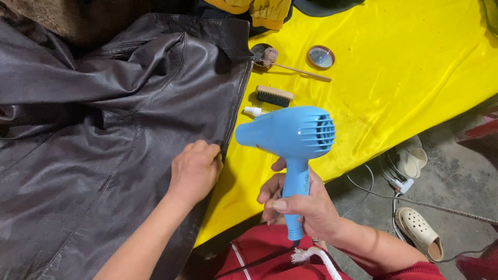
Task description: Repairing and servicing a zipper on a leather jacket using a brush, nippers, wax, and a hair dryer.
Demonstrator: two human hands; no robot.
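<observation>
Mostly spread flat, the dark leather jacket [93, 129] fills nine o'clock on the yellow cloth [404, 62]. Blue hair dryer [290, 140], centre, aims at it, right hand [301, 205] clamped round the handle; left hand [196, 168] curled, pinning the zipper edge. Brush [274, 96] lies unused at twelve o'clock; drying seems underway.

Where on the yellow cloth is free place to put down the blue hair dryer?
The widest bare patch of yellow cloth lies right of the round lid, out to the table edge. Beside the jacket zipper it is crowded: tin, brush, small bottle. The right hand holds the hair dryer.
</observation>
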